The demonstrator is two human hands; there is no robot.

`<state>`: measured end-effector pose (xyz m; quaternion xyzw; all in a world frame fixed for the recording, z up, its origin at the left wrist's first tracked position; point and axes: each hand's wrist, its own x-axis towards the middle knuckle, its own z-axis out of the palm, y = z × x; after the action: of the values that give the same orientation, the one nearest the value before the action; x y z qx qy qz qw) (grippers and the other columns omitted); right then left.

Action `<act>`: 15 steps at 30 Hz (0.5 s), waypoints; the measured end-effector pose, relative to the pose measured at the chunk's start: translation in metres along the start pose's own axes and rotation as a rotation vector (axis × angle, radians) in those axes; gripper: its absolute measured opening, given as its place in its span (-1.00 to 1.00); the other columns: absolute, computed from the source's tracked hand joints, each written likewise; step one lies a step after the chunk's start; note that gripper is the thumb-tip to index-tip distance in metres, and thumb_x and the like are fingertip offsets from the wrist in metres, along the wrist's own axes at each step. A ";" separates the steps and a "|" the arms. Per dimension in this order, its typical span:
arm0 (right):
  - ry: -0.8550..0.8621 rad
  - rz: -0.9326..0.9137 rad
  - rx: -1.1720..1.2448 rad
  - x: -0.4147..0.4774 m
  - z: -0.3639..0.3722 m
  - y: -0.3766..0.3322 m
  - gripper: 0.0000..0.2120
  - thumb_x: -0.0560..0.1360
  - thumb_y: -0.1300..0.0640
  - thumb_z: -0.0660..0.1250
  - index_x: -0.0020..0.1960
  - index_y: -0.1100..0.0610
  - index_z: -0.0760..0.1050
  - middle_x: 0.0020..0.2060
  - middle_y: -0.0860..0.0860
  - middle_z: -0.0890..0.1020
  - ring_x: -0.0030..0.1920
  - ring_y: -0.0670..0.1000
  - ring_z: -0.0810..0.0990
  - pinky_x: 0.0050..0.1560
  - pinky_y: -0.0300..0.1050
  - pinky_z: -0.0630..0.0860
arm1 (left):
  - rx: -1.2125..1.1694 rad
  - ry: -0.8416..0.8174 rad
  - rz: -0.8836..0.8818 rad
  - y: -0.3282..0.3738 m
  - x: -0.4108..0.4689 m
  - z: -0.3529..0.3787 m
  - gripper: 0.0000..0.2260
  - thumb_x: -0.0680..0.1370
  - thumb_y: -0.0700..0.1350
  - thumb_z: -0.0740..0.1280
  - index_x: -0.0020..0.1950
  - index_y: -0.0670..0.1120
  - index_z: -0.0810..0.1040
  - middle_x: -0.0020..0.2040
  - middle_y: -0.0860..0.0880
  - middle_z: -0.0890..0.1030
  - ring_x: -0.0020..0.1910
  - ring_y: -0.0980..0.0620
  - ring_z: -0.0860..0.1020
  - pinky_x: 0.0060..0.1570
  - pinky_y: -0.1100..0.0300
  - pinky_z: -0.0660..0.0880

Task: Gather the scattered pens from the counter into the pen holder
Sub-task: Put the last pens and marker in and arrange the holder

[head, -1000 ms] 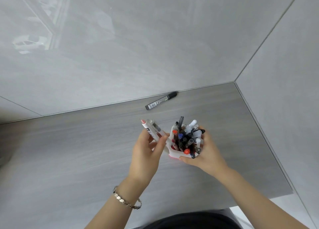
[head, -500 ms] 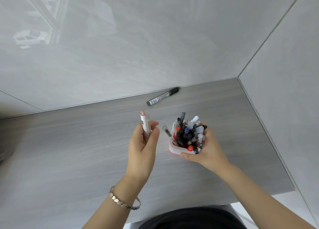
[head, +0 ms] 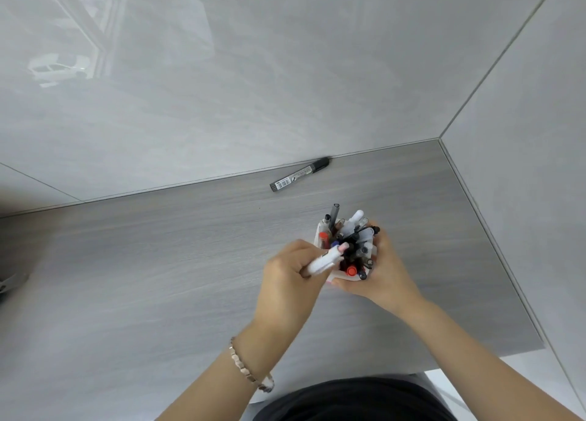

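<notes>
A white pen holder [head: 319, 234] packed with several pens stands on the grey counter [head: 158, 262]. My right hand [head: 380, 271] wraps around its right and near side. My left hand [head: 288, 281] grips a white pen with a pink tip [head: 326, 259], tilted so the tip points into the holder's mouth among the other pens. A black marker with a barcode label [head: 299, 174] lies alone on the counter near the back wall, beyond the holder.
Grey walls meet at a corner at the back right [head: 439, 140]. The counter's near edge [head: 475, 357] runs by my right forearm. A dark metal object [head: 9, 282] shows at the far left edge.
My left hand swung the white pen from upright beside the holder over to the right, tipping its pink end into the holder. My right hand stayed on the holder.
</notes>
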<state>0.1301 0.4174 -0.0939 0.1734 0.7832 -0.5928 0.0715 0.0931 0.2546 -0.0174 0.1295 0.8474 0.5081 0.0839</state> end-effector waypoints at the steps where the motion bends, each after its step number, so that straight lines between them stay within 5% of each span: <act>1: -0.005 0.001 0.007 0.000 0.000 0.001 -0.13 0.11 0.14 0.63 0.26 -0.13 0.22 0.21 -0.06 0.53 0.10 -0.15 0.61 0.12 -0.07 0.58 | 0.014 -0.003 0.008 0.000 0.004 0.001 -0.83 0.39 -0.23 0.46 -0.38 -0.07 0.58 -0.38 0.17 0.47 -0.38 0.26 0.46 -0.40 0.49 0.29; 4: 0.004 0.004 0.016 0.001 0.000 0.004 -0.13 0.07 0.05 0.63 0.24 -0.16 0.24 0.21 -0.03 0.54 0.11 -0.05 0.62 0.11 0.09 0.58 | 0.013 0.014 -0.091 0.003 0.021 0.005 -0.79 0.38 -0.18 0.47 -0.42 -0.13 0.53 -0.42 0.02 0.50 -0.35 0.11 0.44 -0.41 0.37 0.29; 7: 0.020 0.013 0.022 0.002 0.001 0.002 -0.15 0.06 0.03 0.63 0.22 -0.15 0.26 0.19 -0.04 0.55 0.09 -0.05 0.63 0.09 0.15 0.58 | 0.009 -0.052 -0.092 0.013 0.022 0.005 -0.79 0.39 -0.15 0.46 -0.40 -0.05 0.52 -0.38 0.02 0.47 -0.38 0.17 0.40 -0.39 0.38 0.30; 11: 0.028 0.033 0.019 0.000 0.002 -0.002 -0.15 0.05 0.00 0.63 0.21 -0.16 0.25 0.16 -0.10 0.55 0.07 -0.11 0.63 0.07 0.14 0.59 | -0.581 0.101 -0.250 0.015 0.018 -0.011 -0.87 0.51 -0.03 0.20 -0.02 0.05 0.51 -0.19 0.04 0.53 -0.33 0.21 0.43 -0.23 0.34 0.43; 15: 0.028 0.046 0.022 -0.002 0.002 -0.006 -0.15 0.02 -0.07 0.62 0.19 -0.17 0.26 0.13 -0.13 0.57 0.06 -0.13 0.63 0.08 0.13 0.59 | -0.786 0.239 -0.155 0.008 0.012 -0.023 -0.78 0.60 -0.18 0.10 0.01 0.09 0.48 -0.12 0.02 0.49 -0.11 0.12 0.57 0.14 0.15 0.55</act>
<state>0.1293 0.4133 -0.0884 0.2004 0.7734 -0.5971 0.0723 0.0764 0.2423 0.0007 -0.0365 0.5998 0.7966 0.0660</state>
